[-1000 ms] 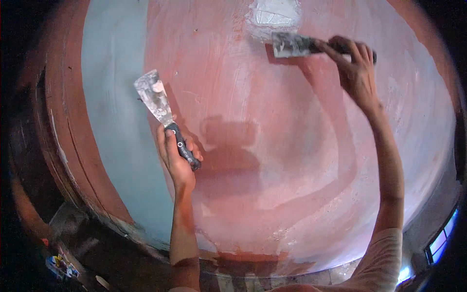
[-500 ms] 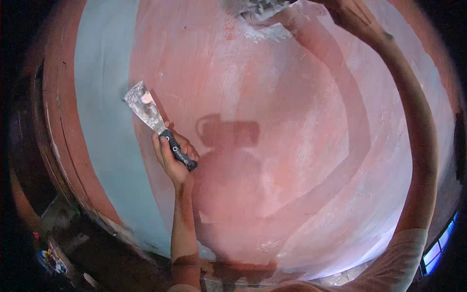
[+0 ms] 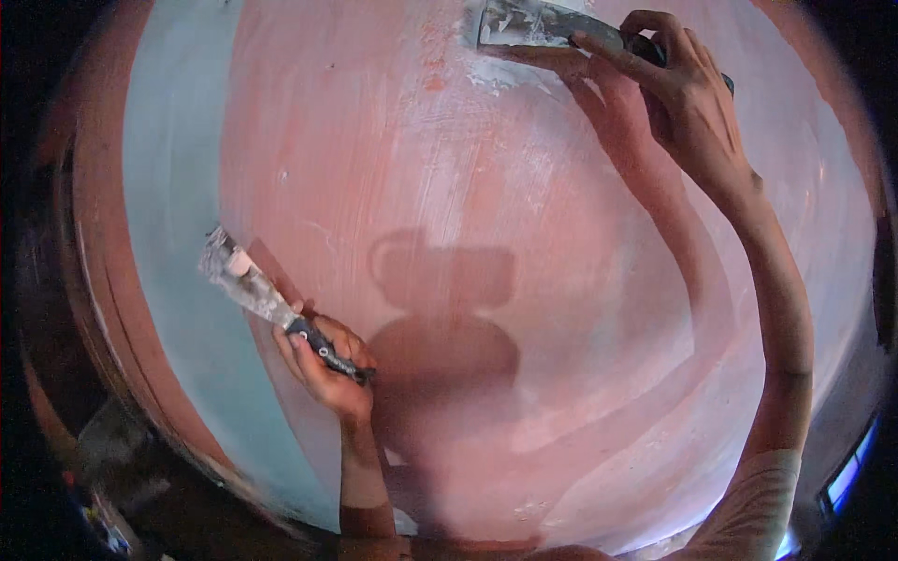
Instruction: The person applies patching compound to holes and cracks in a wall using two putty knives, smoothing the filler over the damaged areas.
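Note:
My left hand (image 3: 329, 366) is wrapped round the black handle of a putty knife (image 3: 253, 285). Its metal blade is smeared with pale putty and points up and to the left, over the edge between a grey-blue band and the pink wall (image 3: 421, 178). Higher up on the right, my right hand (image 3: 687, 89) grips the dark handle of a second putty knife (image 3: 538, 26). That blade points left at the top of the view, beside wet white putty (image 3: 510, 75) on the wall. Whether its edge touches the wall I cannot tell.
A vertical grey-blue painted band (image 3: 178, 178) runs down the wall's left part. Shadows of my head and arms fall across the middle. Dark clutter (image 3: 112, 533) lies low at the left, and a bright window (image 3: 847, 472) shows at the lower right.
My right hand and its putty knife have come down further into view. My left hand with its putty knife has moved lower and slightly left.

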{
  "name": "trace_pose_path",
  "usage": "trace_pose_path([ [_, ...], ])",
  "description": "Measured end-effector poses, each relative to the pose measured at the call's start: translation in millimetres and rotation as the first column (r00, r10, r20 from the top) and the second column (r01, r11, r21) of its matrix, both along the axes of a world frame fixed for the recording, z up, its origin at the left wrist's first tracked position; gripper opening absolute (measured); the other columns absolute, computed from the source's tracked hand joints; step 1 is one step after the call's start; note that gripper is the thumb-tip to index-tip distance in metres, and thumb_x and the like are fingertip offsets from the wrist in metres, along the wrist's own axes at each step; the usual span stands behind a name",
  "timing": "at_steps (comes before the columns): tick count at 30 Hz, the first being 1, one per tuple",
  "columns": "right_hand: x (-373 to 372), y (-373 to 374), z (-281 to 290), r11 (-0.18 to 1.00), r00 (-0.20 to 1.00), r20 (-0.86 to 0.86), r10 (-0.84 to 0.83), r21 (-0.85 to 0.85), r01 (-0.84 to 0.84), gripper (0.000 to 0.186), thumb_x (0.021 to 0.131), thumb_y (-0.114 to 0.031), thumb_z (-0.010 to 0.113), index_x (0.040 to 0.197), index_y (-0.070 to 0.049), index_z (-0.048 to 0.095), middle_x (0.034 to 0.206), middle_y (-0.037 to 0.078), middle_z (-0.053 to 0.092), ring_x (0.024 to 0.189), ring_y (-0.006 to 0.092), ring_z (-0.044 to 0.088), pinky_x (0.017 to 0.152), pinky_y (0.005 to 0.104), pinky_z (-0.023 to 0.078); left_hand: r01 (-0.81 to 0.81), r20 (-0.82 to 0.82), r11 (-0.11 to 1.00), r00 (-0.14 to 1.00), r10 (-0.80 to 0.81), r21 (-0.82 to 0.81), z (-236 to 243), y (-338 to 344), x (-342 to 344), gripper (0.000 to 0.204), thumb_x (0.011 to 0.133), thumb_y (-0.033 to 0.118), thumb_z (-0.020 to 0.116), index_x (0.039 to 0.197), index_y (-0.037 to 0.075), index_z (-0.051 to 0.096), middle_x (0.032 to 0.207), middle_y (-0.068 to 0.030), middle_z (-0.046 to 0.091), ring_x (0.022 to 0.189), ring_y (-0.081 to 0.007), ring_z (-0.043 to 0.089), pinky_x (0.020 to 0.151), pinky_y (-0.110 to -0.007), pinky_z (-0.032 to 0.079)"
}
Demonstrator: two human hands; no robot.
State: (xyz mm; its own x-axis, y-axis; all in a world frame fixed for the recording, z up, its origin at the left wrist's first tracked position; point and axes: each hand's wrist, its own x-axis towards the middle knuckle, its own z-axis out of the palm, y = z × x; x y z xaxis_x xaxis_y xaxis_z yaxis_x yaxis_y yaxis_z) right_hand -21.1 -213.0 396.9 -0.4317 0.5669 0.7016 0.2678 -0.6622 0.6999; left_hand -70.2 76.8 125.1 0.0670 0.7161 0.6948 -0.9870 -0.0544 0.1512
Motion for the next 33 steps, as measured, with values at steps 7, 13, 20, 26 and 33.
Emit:
trace_pose_path([
  [7, 29.9, -0.8, 2.5, 0.999, 0.995, 0.09, 0.035, 0.014, -0.037, 0.056, 0.079, 0.006, 0.056, 0.123, -0.027, 0.063, 0.116, 0.01, 0.055, 0.1, 0.0291, 0.057, 0.083, 0.0375, 0.051, 0.2, -0.116, 0.974, 0.97, -0.212, -0.11, -0.2, -6.0, -7.1, 0.047, 0.098, 0.041, 0.03, 0.13, 0.007, 0.03, 0.057, -0.0055, 0.039, 0.036, -0.0147, 0.039, 0.032, -0.03, 0.041],
  [13, 13.5, 14.8, 1.0, 0.998, 0.99, 0.132, -0.041, 0.056, 0.034, 0.041, 0.081, -0.013, 0.066, 0.119, -0.026, 0.065, 0.108, 0.009, 0.052, 0.095, 0.026, 0.053, 0.081, 0.0391, 0.044, 0.21, -0.129, 0.978, 0.97, -0.207, 0.005, -16.7, 9.1, -2.1, 0.05, 0.098, 0.044, 0.031, 0.134, 0.01, 0.026, 0.057, -0.0057, 0.04, 0.034, -0.0158, 0.038, 0.03, -0.031, 0.041],
  [20, 12.0, 12.7, 2.5, 0.992, 0.996, -0.045, -0.082, 0.092, 0.086, 0.04, 0.081, -0.017, 0.069, 0.119, -0.026, 0.065, 0.109, 0.009, 0.052, 0.096, 0.0262, 0.053, 0.082, 0.0413, 0.045, 0.191, -0.053, 0.981, 0.98, -0.19, 0.016, -13.0, 8.9, 1.6, 0.049, 0.1, 0.043, 0.03, 0.138, 0.013, 0.025, 0.057, -0.004, 0.04, 0.033, -0.0138, 0.037, 0.027, -0.029, 0.039],
  [26, 28.3, 0.0, -1.9, 0.999, 1.0, -0.011, -0.017, 0.052, 0.017, 0.046, 0.078, -0.003, 0.062, 0.118, -0.025, 0.065, 0.114, 0.006, 0.056, 0.097, 0.0254, 0.059, 0.084, 0.0374, 0.049, 0.159, -0.035, 0.987, 0.987, -0.159, 0.016, -12.4, 12.4, 2.9, 0.045, 0.101, 0.041, 0.029, 0.136, 0.013, 0.029, 0.058, -0.0031, 0.041, 0.033, -0.0123, 0.037, 0.028, -0.028, 0.039],
  [33, 25.4, -40.7, -12.2, 0.994, 1.0, -0.004, -0.015, 0.106, 0.015, 0.046, 0.08, -0.001, 0.062, 0.119, -0.023, 0.064, 0.113, 0.01, 0.055, 0.096, 0.0265, 0.06, 0.083, 0.0374, 0.051, 0.229, -0.09, 0.969, 0.967, -0.238, -0.097, -7.8, 4.0, -6.8, 0.045, 0.1, 0.041, 0.031, 0.136, 0.015, 0.029, 0.059, -0.0026, 0.042, 0.035, -0.0125, 0.038, 0.029, -0.027, 0.038],
])
